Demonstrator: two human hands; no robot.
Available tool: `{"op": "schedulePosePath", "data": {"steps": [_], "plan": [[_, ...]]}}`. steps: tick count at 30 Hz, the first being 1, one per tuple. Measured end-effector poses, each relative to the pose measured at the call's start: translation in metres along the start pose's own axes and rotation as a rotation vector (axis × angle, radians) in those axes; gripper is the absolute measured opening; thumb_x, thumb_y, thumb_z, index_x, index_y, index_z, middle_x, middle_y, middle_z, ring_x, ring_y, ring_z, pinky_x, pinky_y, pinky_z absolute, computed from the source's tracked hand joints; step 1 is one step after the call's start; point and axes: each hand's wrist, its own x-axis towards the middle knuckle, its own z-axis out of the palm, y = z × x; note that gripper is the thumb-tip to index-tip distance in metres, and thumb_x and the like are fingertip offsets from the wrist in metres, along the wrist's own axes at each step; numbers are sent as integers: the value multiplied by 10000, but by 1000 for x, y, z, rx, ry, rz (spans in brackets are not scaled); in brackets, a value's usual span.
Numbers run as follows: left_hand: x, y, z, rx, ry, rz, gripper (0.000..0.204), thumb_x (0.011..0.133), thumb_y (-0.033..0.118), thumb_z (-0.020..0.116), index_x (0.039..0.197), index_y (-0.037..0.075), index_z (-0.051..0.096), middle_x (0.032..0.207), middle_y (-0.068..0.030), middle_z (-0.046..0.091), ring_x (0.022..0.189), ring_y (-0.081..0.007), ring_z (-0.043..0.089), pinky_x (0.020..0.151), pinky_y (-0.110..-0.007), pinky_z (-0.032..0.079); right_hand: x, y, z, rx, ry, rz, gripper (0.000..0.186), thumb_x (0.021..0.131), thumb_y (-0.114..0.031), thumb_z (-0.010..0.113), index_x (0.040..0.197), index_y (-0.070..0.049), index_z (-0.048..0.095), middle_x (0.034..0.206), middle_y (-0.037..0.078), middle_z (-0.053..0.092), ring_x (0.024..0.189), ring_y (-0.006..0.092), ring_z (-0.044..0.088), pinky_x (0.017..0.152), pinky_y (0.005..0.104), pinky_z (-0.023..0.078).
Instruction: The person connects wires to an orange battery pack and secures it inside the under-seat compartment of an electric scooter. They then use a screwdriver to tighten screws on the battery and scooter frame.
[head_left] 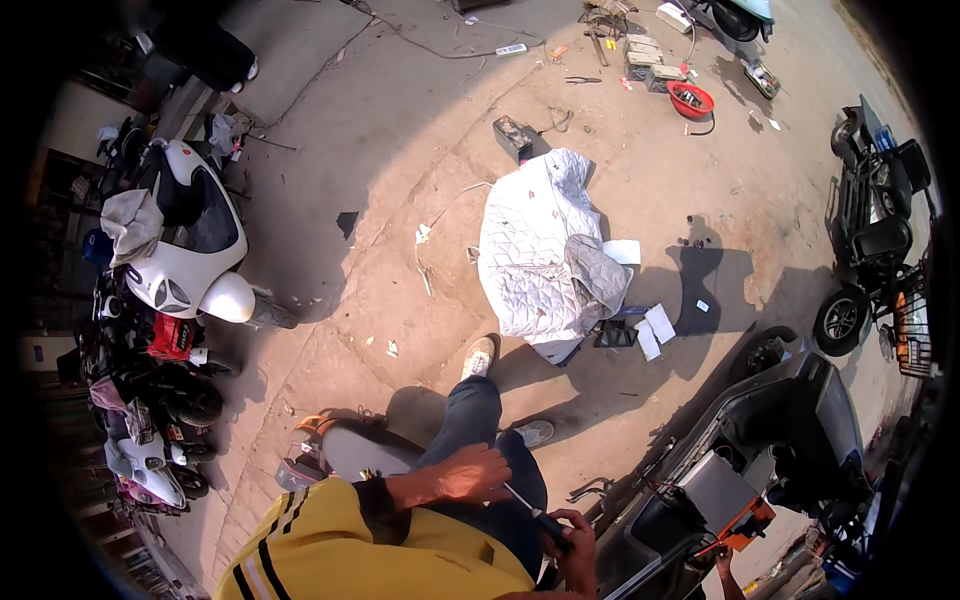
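Observation:
Low in the view, over my bent legs in dark blue trousers, my two hands are close together. My right hand (pixel 574 552) is closed round the dark handle of a screwdriver (pixel 522 497). Its thin, pale metal shaft slants up and left to my left hand (pixel 468 474), whose fingers are curled at the shaft's end. Whatever else the left fingers might hold is hidden. Beyond my feet, a white quilted cover (pixel 530 250) lies rumpled on the ground, its grey underside folded over on the right.
White scooters (pixel 190 240) line the left side. At lower right stands a grey scooter (pixel 680 510) with its body opened, another person's hand (pixel 728 578) beside it. A black tricycle (pixel 880 240) is farther right. Batteries (pixel 645 60), a hammer (pixel 597 48) and a red bowl (pixel 691 99) lie ahead.

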Motion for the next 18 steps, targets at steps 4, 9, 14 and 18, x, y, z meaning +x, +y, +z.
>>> {"op": "schedulePosePath", "data": {"steps": [4,9,14,18], "plan": [[-82,-42,-70,71,209,-194,324,914,401,668,772,110,648,717,-141,649,657,-356,650,585,-490,492,-7,-80,53,-109,-25,93,403,878,-299,577,1163,-16,609,758,126,602,504,133,449,468,286,366],[-194,-117,-182,140,410,-603,267,948,310,632,812,81,657,737,-140,668,695,-356,664,636,-461,534,53,-126,75,200,-22,-99,459,893,-239,624,1309,-53,563,807,133,645,565,201,563,506,317,453],[-256,-187,-278,123,500,-713,171,931,218,662,826,84,655,775,-138,680,729,-336,669,643,-431,538,158,-44,38,108,107,142,329,886,-213,617,1178,-73,558,769,83,604,652,234,607,544,360,481],[-252,-259,-356,189,456,-687,133,947,200,647,892,79,655,797,-131,682,751,-337,670,661,-450,540,156,27,103,-2,430,446,238,897,-238,614,1082,-92,581,707,63,556,627,242,592,527,367,459]]}}
